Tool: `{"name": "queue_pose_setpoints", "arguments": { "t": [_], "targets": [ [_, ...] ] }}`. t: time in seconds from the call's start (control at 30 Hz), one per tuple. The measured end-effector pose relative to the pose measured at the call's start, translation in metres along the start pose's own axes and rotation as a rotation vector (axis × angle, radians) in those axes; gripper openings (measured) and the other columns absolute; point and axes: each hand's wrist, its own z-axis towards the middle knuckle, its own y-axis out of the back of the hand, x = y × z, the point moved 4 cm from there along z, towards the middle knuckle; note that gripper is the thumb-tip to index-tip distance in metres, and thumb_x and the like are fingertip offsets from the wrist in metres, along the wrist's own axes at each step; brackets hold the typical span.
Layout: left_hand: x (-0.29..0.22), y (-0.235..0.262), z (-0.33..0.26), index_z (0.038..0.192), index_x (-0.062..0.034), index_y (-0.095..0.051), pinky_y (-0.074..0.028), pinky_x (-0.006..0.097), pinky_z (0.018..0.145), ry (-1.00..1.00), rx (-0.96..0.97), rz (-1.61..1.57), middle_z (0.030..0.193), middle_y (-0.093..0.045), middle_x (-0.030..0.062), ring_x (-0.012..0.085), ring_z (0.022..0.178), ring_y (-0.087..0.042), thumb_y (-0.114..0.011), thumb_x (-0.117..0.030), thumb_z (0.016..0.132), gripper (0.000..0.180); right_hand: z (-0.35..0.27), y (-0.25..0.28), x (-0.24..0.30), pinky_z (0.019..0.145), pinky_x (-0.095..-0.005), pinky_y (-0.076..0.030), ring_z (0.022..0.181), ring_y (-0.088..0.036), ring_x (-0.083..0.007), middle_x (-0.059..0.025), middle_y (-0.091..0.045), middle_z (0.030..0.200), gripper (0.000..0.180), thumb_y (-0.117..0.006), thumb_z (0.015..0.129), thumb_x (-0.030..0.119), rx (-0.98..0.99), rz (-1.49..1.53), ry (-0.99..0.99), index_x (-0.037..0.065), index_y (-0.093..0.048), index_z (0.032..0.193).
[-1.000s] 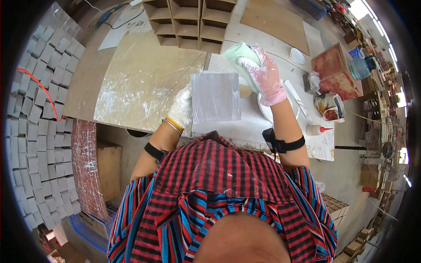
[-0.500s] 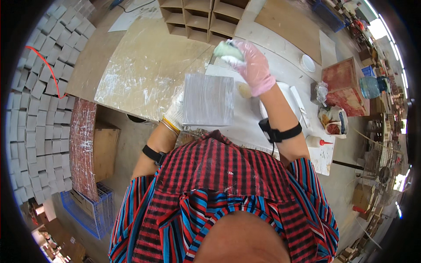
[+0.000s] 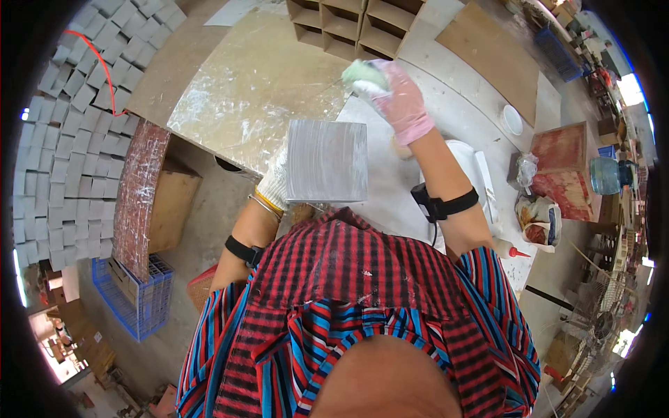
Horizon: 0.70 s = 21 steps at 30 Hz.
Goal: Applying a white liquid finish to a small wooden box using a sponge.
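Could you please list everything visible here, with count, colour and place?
Grey panel: one, square, streaked, held up in front of the person.
Roller: one, pale green, over the bench.
Glue-smeared board: one, tan, on the bench.
Cubby shelf: one, brown, top centre.
Grey blocks: many, stacked at left.
Blue crate: one, lower left floor.
Squeeze bottle: one, white with red tip, right.
Left hand: white knit glove, at the panel's left edge.
Right hand: pink glove, gripping the roller.
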Motion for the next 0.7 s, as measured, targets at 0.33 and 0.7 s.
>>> {"name": "queue_pose_setpoints", "arguments": {
  "t": [0.33, 0.7],
  "targets": [
    [-0.051, 0.066, -0.01, 0.122, -0.0038, -0.045, -0.041, 0.031, 0.088, -0.03, -0.217, 0.677, 0.112, -0.056, 0.0128, 0.0225, 0.103, -0.053, -0.038, -0.026, 0.094, 0.036, -0.081, -0.02, -0.059, 0.09, -0.0347, -0.039, 0.102, -0.053, -0.0287, -0.0186, -0.055, 0.109, 0.053, -0.053, 0.077, 0.029, 0.049, 0.343, -0.386, -0.001, -0.044, 0.12],
    [-0.131, 0.173, 0.06, 0.09, -0.0024, -0.061, -0.046, 0.04, 0.07, -0.35, -0.146, 1.314, 0.086, -0.061, 0.0196, 0.0369, 0.08, -0.057, -0.046, -0.042, 0.084, 0.043, -0.084, -0.061, -0.011, 0.078, -0.0286, -0.042, 0.086, -0.053, -0.0173, -0.0111, -0.057, 0.098, 0.04, -0.059, 0.083, 0.022, -0.015, 0.505, -1.076, -0.001, -0.049, 0.114]
  ]
}}
